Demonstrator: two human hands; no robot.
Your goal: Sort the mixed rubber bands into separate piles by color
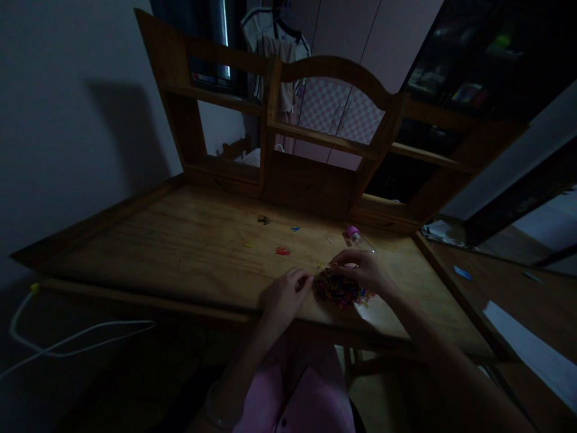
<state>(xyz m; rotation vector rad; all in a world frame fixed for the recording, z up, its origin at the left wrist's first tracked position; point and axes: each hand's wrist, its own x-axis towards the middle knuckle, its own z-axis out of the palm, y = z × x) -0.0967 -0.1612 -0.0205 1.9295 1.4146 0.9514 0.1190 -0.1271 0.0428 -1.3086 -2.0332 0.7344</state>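
A heap of small, thin, many-coloured pieces (341, 289) lies near the front edge of the wooden desk; their exact kind is too small and dark to tell. My right hand (360, 269) reaches over the heap's top, its fingers bent down in a pinch among the pieces. At the heap's left edge is my left hand (288, 291), thumb and forefinger drawn together; whatever is between them does not show. Beyond the hands lie separate little groups: red pieces (282, 251), dark pieces (264, 220), blue pieces (295, 228) and a yellow piece (249, 245).
A clear container with a pink cap (353, 231) lies behind my right hand. The wooden desk (202, 240) has a shelf frame (315, 141) along its back. To the right stands another surface with a white sheet (532, 343). A white cable (90, 331) hangs at left.
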